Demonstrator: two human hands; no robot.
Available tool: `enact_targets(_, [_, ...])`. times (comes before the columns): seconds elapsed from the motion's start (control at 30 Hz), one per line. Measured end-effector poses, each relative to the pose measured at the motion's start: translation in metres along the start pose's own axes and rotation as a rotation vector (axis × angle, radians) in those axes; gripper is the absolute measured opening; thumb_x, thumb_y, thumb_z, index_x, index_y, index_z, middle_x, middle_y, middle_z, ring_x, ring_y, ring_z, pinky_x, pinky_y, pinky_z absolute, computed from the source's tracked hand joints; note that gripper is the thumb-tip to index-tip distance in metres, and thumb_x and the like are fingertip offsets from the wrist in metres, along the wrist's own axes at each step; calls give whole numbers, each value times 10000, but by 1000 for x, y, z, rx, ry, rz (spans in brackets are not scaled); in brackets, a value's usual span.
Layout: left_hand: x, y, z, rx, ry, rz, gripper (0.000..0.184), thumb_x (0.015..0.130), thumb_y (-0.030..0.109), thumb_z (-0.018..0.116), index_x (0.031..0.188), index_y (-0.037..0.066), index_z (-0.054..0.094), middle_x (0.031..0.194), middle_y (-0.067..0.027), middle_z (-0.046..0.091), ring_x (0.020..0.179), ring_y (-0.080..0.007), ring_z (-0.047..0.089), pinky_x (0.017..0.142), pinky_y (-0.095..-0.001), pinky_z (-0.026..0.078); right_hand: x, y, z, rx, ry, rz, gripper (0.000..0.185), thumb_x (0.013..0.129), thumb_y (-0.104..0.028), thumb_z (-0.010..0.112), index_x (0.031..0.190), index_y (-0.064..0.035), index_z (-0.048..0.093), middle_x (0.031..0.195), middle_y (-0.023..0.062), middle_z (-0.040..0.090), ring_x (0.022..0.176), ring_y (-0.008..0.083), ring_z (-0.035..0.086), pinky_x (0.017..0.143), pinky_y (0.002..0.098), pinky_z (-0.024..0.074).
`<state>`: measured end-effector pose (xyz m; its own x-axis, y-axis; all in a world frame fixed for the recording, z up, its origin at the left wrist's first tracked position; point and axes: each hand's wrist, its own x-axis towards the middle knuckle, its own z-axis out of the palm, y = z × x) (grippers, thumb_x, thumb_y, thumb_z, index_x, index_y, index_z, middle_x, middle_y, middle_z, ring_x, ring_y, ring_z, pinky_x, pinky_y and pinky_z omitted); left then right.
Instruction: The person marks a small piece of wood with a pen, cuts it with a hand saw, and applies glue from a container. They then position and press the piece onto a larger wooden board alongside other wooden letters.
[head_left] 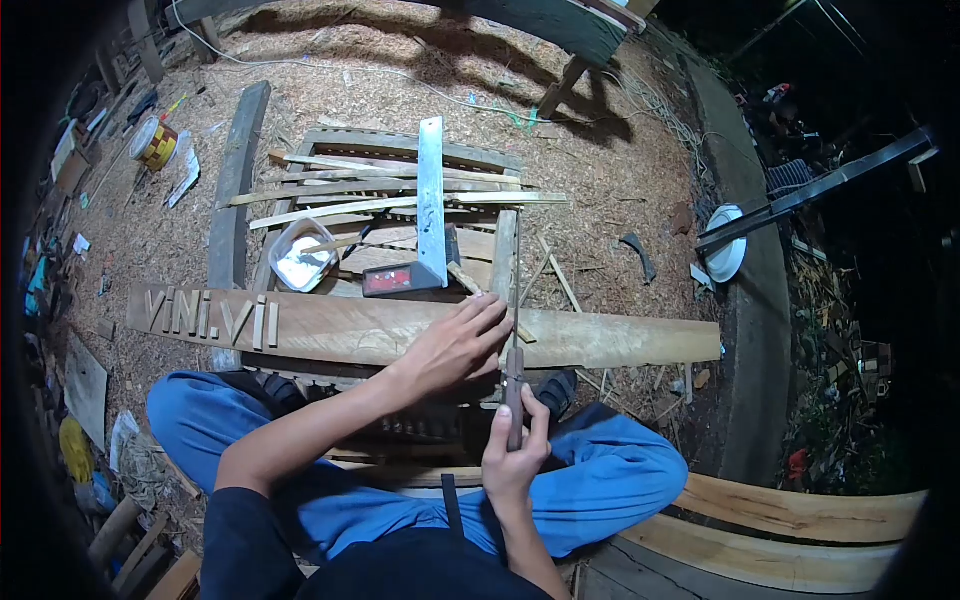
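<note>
A hand saw with a straight brown handle [516, 385] is gripped in my right hand [513, 455]; its long thin blade points away from me, seen nearly edge-on. My left hand [455, 345] is closed over a thin wooden strip [463, 277], holding it against the long board [620, 338], right beside the blade. The strip slants across the board, and its middle is hidden by my fingers. At the board's left end, raised wooden letters [190, 318] read "VINI.VI" followed by one more upright piece.
Beyond the board, a slatted pallet carries loose wood strips [380, 185], a metal square [431, 200], a red-and-black box [392, 280] and a white tub [302, 257] with a stick in it. A bench [540, 25] stands at the back. Sawdust covers the ground.
</note>
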<state>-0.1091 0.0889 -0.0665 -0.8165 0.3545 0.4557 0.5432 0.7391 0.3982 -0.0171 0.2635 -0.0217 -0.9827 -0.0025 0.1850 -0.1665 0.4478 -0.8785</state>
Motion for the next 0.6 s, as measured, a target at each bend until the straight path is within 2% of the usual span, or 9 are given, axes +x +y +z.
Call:
enact_targets(0.13, [0, 1, 0, -10, -24, -17, 553, 896, 216, 743, 1373, 9, 555, 1450, -215, 520, 1438, -395, 451, 1224, -471, 409, -9, 4, -5, 17, -22, 30, 388, 1057, -148, 632, 1378, 59, 566, 1001, 137, 717, 647, 98, 576, 559, 292, 471])
enact_targets(0.17, [0, 1, 0, 6, -22, -8, 552, 895, 227, 746, 1365, 8, 560, 1457, -219, 516, 1438, -395, 449, 1222, -468, 412, -7, 9, -2, 8, 29, -70, 379, 1056, -140, 630, 1378, 50, 571, 944, 125, 716, 646, 100, 582, 566, 304, 481])
enact_targets(0.33, [-2, 0, 0, 6, -28, 1, 572, 896, 244, 753, 1379, 6, 560, 1471, -223, 516, 1440, -398, 452, 1224, -469, 413, 3, -5, 1, -35, -4, -29, 375, 1052, -126, 619, 1379, 50, 569, 883, 125, 706, 644, 105, 603, 570, 311, 498])
enact_targets(0.4, [0, 0, 0, -14, -30, -17, 554, 909, 241, 744, 1381, 7, 570, 1474, -222, 523, 1445, -398, 454, 1221, -467, 419, -4, -8, -6, -50, -39, 63, 389, 1022, -130, 660, 1371, 26, 590, 1041, 265, 755, 881, 354, 796, 748, 408, 613])
enact_targets(0.53, [1, 1, 0, -24, -12, -18, 531, 918, 241, 740, 1370, 10, 585, 1474, -218, 529, 1437, -398, 464, 1212, -465, 430, 0, 0, -1, -32, -21, 24, 391, 1030, -147, 655, 1373, 28, 588, 1027, 264, 756, 881, 368, 795, 742, 414, 610])
enact_targets(0.6, [0, 1, -3, -14, -20, -18, 525, 919, 241, 743, 1365, 10, 591, 1474, -216, 532, 1437, -398, 471, 1203, -466, 441, 2, -1, -2, -10, -11, 26, 383, 1033, -147, 654, 1366, 31, 592, 991, 251, 757, 845, 341, 797, 721, 405, 608])
